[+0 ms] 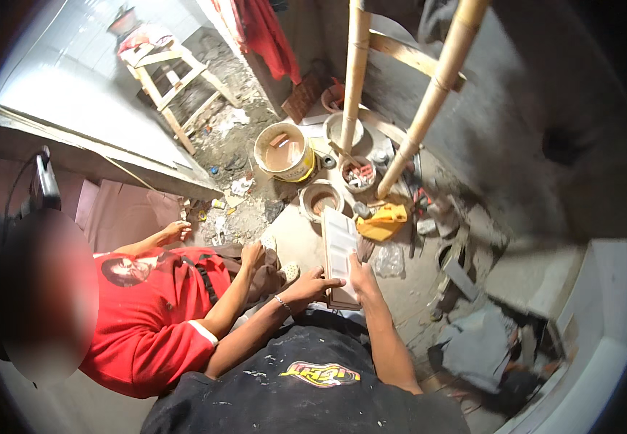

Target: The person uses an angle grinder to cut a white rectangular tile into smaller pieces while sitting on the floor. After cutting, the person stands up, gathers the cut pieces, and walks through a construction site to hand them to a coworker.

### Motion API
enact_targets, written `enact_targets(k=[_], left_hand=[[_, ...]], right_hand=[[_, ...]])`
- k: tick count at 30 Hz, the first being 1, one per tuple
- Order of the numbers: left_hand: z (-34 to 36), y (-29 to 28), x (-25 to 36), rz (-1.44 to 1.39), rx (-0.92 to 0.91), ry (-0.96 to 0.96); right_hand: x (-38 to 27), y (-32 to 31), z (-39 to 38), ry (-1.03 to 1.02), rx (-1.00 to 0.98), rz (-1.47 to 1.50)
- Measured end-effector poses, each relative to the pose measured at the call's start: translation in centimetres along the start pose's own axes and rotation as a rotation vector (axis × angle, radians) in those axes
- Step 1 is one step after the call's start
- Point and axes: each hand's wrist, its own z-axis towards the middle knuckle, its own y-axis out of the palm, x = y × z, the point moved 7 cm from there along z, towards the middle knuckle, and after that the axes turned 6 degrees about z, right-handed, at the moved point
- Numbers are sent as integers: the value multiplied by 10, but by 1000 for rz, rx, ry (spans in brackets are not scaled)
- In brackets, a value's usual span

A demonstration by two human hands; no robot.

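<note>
In front of my body I hold a long, pale, glossy tile (pixel 340 242) with brown edges. It may be more than one tile stacked; I cannot tell. My right hand (pixel 362 278) grips its right side near the lower end, thumb on the upper face. At the opposite side, my left hand (pixel 308 289) is closed on the edge, with a finger reaching over the face. A bracelet circles my left wrist. Beyond the tile stands a bucket (pixel 321 202), and a yellow bag (pixel 384 221) lies just to its right.
To my left sits a person in a red shirt (pixel 161 296). A large bucket (pixel 282 150) holds murky water and brownish pieces. Bamboo ladder rails (pixel 436 94) rise ahead. A small bucket of tools (pixel 357 173) stands beneath. A wooden stool (pixel 176 79) stands at far left; debris (pixel 476 343) lies right.
</note>
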Motion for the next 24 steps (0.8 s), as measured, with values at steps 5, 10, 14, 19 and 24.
enact_targets(k=[5, 10, 14, 19, 24], left_hand=[[63, 21, 72, -98, -39, 121], [124, 9, 110, -139, 171, 249], [148, -19, 115, -139, 256, 252], [143, -61, 100, -713, 261, 360], [163, -121, 78, -968, 256, 285]], right_hand=[[-70, -62, 60, -29, 10, -133], [-123, -73, 114, 18, -128, -217], [-159, -53, 139, 100, -263, -102], [-192, -2, 118, 158, -629, 177], [-197, 57, 131, 259, -518, 213]])
